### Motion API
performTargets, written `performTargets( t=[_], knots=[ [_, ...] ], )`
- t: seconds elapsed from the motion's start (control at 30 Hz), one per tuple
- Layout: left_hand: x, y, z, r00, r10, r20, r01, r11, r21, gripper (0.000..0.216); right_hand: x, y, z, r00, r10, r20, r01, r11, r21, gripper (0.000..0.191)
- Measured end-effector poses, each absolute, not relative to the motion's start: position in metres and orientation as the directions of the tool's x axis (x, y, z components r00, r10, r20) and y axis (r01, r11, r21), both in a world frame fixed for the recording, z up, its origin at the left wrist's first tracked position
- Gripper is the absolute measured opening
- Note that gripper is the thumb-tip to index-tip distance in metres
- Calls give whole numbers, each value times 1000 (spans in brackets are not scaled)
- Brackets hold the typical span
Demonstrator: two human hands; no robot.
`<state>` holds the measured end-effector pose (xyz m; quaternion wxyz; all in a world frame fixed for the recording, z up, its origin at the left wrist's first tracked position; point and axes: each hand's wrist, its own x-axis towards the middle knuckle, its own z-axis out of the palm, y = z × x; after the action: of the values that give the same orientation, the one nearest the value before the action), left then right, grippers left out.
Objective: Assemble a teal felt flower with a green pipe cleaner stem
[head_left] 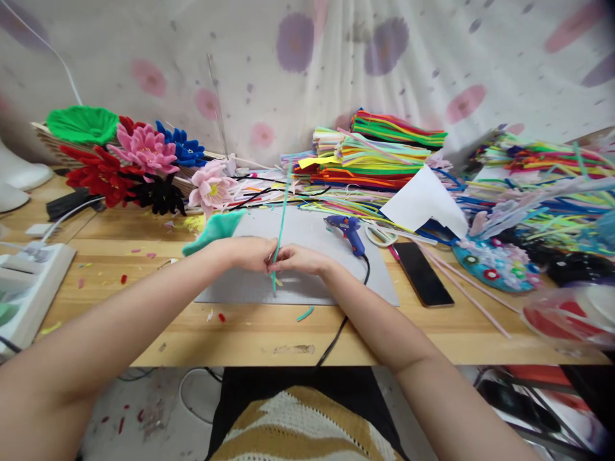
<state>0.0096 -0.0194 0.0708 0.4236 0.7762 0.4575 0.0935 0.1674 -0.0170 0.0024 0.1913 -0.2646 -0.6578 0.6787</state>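
Note:
Both hands meet over a grey mat (336, 282) at the middle of the wooden table. My left hand (250, 253) and my right hand (300, 259) are closed in a pinch on a long teal pipe cleaner (282, 218), which runs up and away from them and sticks out a little below. A teal fuzzy leaf shape (216, 230) lies just left of my left wrist. A short teal offcut (305, 314) lies at the mat's near edge.
A blue glue gun (348, 232) with a black cord lies right of my hands, beside scissors (379, 235), white paper (423, 202) and a black phone (423, 274). Stacks of coloured pipe cleaners (379, 153) fill the back and right. Finished flowers (144, 163) stand back left. A power strip (29, 285) sits far left.

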Motion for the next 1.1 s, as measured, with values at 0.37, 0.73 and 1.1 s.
performTargets(
  t=[0.37, 0.73, 1.1],
  knots=[
    [23, 1, 69, 515, 823, -241, 565, -114, 818, 31, 170, -19, -2, -762, 642, -82, -38, -172, -984, 31],
    [23, 0, 70, 589, 807, 38, 397, -330, 857, 50, 175, -21, -10, -534, 840, -98, -78, -164, -983, 29],
    [9, -54, 10, 217, 865, -452, -77, 477, 875, 22, 184, -5, -14, -362, 921, -144, -131, -203, -970, 29]
  ],
)
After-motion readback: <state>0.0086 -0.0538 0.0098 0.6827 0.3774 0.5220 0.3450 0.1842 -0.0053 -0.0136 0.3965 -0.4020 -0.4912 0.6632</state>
